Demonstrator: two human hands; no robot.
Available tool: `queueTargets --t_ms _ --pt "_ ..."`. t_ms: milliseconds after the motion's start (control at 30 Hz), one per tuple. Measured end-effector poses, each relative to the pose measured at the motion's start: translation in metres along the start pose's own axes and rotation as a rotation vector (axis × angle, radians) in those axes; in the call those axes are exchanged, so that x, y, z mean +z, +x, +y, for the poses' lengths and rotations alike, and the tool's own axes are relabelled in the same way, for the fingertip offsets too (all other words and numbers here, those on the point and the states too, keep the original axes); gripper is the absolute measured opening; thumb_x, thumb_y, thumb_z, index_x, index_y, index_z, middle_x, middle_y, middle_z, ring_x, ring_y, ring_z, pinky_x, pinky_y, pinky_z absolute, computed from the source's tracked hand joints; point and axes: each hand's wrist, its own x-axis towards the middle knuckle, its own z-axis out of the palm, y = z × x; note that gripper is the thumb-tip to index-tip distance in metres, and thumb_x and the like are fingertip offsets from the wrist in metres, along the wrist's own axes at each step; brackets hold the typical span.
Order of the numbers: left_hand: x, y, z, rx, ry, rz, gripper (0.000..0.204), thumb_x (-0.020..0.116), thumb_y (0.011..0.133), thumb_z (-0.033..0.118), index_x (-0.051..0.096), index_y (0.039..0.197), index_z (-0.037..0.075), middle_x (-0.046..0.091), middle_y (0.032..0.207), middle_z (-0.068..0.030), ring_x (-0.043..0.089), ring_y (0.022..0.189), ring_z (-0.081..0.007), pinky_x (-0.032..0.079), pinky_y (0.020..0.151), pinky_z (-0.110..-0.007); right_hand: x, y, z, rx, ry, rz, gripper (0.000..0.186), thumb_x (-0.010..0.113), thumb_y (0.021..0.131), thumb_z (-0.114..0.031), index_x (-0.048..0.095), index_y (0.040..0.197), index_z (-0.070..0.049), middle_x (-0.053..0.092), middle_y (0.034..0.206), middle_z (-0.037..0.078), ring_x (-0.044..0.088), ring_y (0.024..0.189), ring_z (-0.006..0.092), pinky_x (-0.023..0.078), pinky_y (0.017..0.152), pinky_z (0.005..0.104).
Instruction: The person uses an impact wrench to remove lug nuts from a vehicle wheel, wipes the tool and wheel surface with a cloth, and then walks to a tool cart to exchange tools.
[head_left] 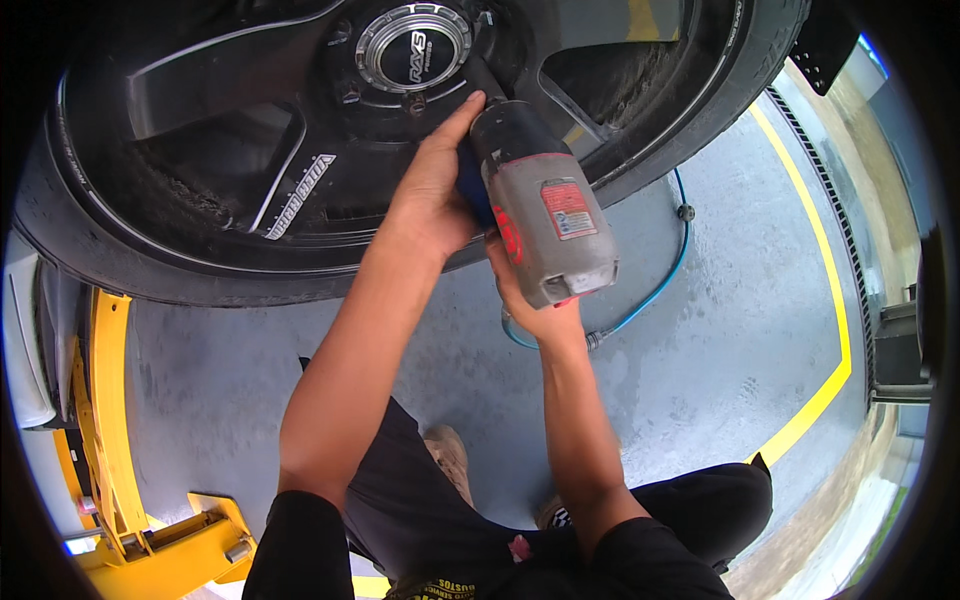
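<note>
Left hand [437, 190] curled round impact wrench [550, 205] at its nose; right hand [535, 305] closed nearer, fingers hidden.
Socket [487, 80] at wheel [375, 140], right of hub cap [415, 48]; two-handed hold likely steadies weight.

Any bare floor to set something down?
Right: floor between blue hose and yellow line. Left: floor between yellow post and left forearm. Crowded: from wheel hub back over left hand, impact wrench and right hand.
</note>
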Motion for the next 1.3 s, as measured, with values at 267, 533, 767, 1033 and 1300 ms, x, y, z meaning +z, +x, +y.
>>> queueTargets --t_ms 267,533,767,1033,1300 --pt "-0.013 0.017 -0.004 -0.033 -0.071 -0.176 0.039 0.065 0.098 0.044 0.071 0.120 0.012 0.074 0.106 -0.0038 0.068 0.100 -0.0211 0.052 0.096 -0.041 -0.026 0.022 -0.009 -0.094 -0.058 -0.042 0.037 0.075 0.082 -0.013 0.068 0.117 -0.003 0.072 0.098 0.013 0.070 0.086 0.0282 0.054 0.078 0.0375" --pt "-0.008 -0.011 -0.014 -0.037 -0.168 -0.152 0.042 0.071 0.094 0.047 0.072 0.116 0.012 0.071 0.102 -0.0030 0.067 0.097 -0.0181 0.054 0.092 -0.038 -0.024 0.000 -0.030 -0.169 -0.039 0.087 0.062 0.080 0.071 -0.018 0.062 0.128 -0.003 0.074 0.100 0.017 0.075 0.087 0.0349 0.056 0.078 0.0362" --pt "-0.018 -0.049 0.022 0.247 -0.273 -0.457 0.044 0.057 0.101 0.036 0.065 0.126 0.001 0.072 0.110 -0.0117 0.072 0.093 -0.0276 0.061 0.078 -0.038 -0.009 0.009 -0.091 0.078 0.303 -0.031 0.066 0.080 0.070 -0.019 0.060 0.130 -0.002 0.071 0.106 0.018 0.072 0.091 0.0418 0.056 0.075 0.0352" --pt "-0.044 -0.051 0.062 0.258 -0.252 -0.513 0.041 0.063 0.098 0.034 0.069 0.123 0.002 0.076 0.100 -0.0077 0.073 0.090 -0.0218 0.060 0.083 -0.038 0.043 0.016 -0.107 -0.274 0.206 0.046 0.062 0.080 0.068 -0.015 0.057 0.124 0.001 0.069 0.096 0.020 0.070 0.086 0.0457 0.055 0.070 0.0390" --pt "-0.045 -0.062 0.078 0.184 -0.193 -0.418 0.032 0.067 0.098 0.035 0.074 0.107 0.005 0.076 0.096 -0.0090 0.073 0.086 -0.0224 0.062 0.080 -0.038 0.051 0.025 -0.105 -0.303 0.126 0.044 0.063 0.080 0.067 -0.014 0.054 0.122 0.002 0.067 0.083 0.022 0.069 0.081 0.0478 0.054 0.067 0.0417"
